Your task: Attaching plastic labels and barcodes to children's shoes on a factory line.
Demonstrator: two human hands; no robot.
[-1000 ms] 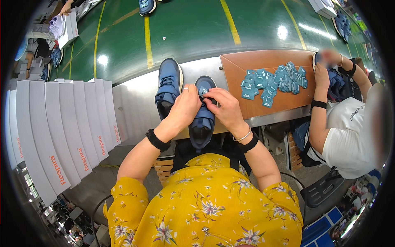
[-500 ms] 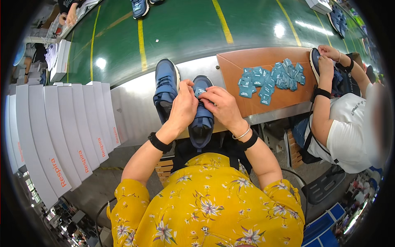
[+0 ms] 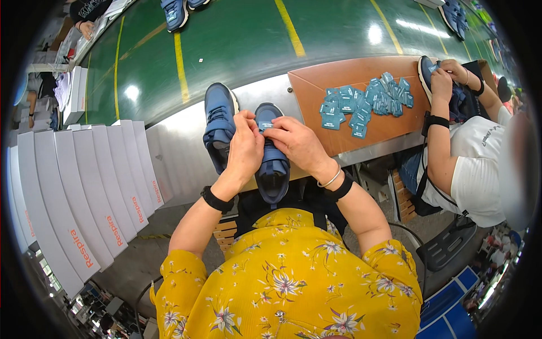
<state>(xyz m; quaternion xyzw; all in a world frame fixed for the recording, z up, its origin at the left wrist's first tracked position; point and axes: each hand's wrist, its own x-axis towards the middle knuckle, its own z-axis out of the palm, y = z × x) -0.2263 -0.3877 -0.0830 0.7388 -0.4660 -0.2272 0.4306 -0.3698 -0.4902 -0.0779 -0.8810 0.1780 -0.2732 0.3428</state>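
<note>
A dark blue shoe [image 3: 273,179] stands toe away between my hands, its heel near my lap. On its tongue and lace area lies a small teal tag [image 3: 267,125], partly covered by fingers. My left hand [image 3: 246,148] is closed at the tag's left side; what its fingertips hold is hidden. From the right, my right hand [image 3: 300,144] pinches the lower edge of the tag with thumb and forefinger. A matching blue shoe [image 3: 219,127] sits just left, touching or nearly touching my left hand.
Many teal tags [image 3: 361,107] lie heaped on a brown board [image 3: 316,76] at right. White boxes [image 3: 84,186] stack at left. Beyond runs a green conveyor [image 3: 237,39] carrying blue shoes [image 3: 175,14]. At right, a co-worker's hands [image 3: 446,79] work on another shoe [image 3: 426,73].
The whole view has shifted slightly. My fingers have drawn closer together over the tag, and less of it shows. The co-worker's hands have moved a little, and a tag now shows on that shoe.
</note>
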